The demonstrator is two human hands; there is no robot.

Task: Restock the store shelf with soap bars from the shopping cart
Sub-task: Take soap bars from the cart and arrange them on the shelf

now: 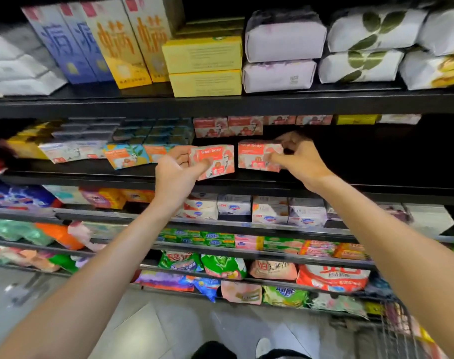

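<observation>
The left hand [175, 174] pinched a soap bar [212, 161] by its left end, thumb on the printed face, while the right hand [297, 161] gripped a second bar [257, 155] by its right end, fingers curled over its top and front. Both were flat rectangular cartons, glossy pink and red card lettered "Goat Soap", faces outward and long axes running along the shelf [350, 189], the left one tilted. They hung just above the shelf's front edge, side by side, apart.
</observation>
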